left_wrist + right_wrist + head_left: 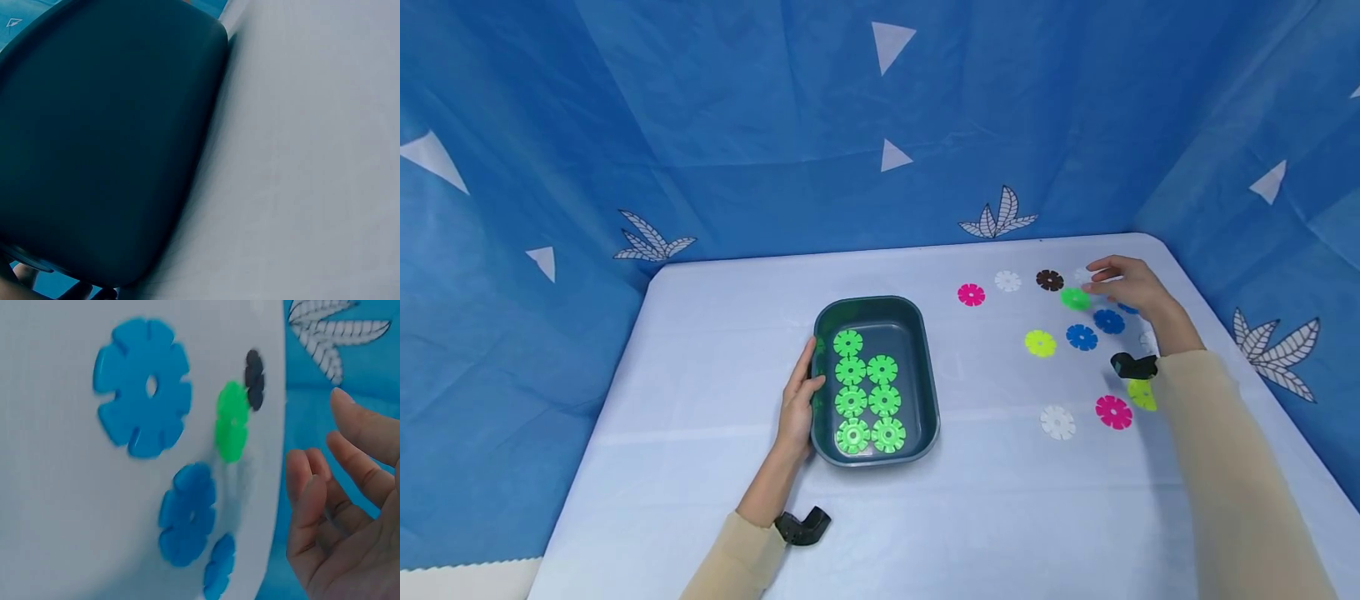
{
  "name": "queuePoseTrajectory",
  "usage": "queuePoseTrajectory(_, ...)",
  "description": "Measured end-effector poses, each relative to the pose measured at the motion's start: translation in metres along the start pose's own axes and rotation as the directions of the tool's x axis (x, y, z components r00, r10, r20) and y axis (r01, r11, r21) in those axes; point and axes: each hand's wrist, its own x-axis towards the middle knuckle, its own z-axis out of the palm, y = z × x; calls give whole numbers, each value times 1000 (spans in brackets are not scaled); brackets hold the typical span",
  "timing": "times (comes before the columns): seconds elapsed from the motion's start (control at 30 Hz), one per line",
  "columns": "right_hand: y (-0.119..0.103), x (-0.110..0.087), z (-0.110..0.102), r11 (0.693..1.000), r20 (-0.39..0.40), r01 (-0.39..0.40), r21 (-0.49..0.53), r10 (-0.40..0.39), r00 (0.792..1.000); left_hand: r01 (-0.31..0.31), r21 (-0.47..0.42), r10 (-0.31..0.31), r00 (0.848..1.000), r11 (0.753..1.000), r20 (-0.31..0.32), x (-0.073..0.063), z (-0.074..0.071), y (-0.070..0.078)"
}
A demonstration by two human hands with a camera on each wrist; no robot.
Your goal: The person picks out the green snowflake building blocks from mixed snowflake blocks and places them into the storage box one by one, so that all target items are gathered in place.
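Observation:
A dark green rectangular tray (932, 387) holds several bright green notched plastic discs (884, 401) lying in two columns. My left hand (796, 408) grips its left side, thumb at the rim and fingers along the outer wall. In the left wrist view the tray's wall (112, 144) fills much of the picture, with a few fingertips below it. At the right, my right hand (1131, 285) hovers over loose discs, fingers loosely bent and nothing between them. Nearest to it is a green disc (1076, 299), with a brown disc (1049, 280) and blue discs (1082, 337) around.
On the white-covered table (700, 375) more discs lie scattered at the right: pink (972, 295), white (1058, 422), yellow (1041, 343). Another yellow disc (1141, 393) is partly hidden by my right sleeve. A blue patterned cloth (820, 125) stands behind the table.

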Motion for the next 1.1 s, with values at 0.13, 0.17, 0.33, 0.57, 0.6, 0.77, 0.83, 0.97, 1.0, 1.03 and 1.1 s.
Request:
queuePoseTrajectory(0.13, 11, 10, 2, 998, 31, -55, -25, 56, 998, -3, 2, 3, 1000, 1000, 0, -1, 0, -1)
queuePoseTrajectory(0.17, 13, 12, 3, 997, 45, -67, -36, 69, 997, -3, 2, 3, 1000, 1000, 0, -1, 0, -1)
queuePoseTrajectory(0.33, 18, 17, 9, 992, 133, -97, -84, 108, 985, -1, -3, 1, 1000, 1000, -2, -2, 0, -2)
queuePoseTrajectory(0.57, 18, 20, 21, 976, 62, -127, -176, 140, 988, 20, 7, -19, 1000, 1000, -24, -2, 2, -1)
queuePoseTrajectory(0.6, 17, 20, 22, 975, 54, -129, -179, 141, 989, 17, 11, -17, 1000, 1000, -21, -2, 2, -1)
queuePoseTrajectory(0.77, 13, 19, 25, 971, 31, -131, -201, 140, 990, 11, 10, -11, 1000, 1000, -16, -2, 1, 0)
queuePoseTrajectory(0.83, 11, 18, 25, 969, 20, -133, -208, 140, 990, 8, 13, -8, 1000, 1000, -17, -1, 1, 0)
queuePoseTrajectory(0.97, 10, 17, 26, 964, -13, -133, -228, 134, 991, 1, 19, -1, 1000, 1000, -16, -1, 0, 0)
queuePoseTrajectory(1.0, 10, 17, 26, 964, -23, -134, -230, 132, 991, -2, 19, 2, 1000, 1000, -14, -1, 0, -1)
queuePoseTrajectory(1.03, 10, 17, 26, 965, -34, -134, -227, 130, 991, -4, 18, 4, 1000, 1000, -12, -1, 0, -1)
queuePoseTrajectory(1.1, 10, 17, 25, 970, -52, -139, -201, 131, 990, -2, 17, 2, 1000, 1000, -11, 0, 0, -1)
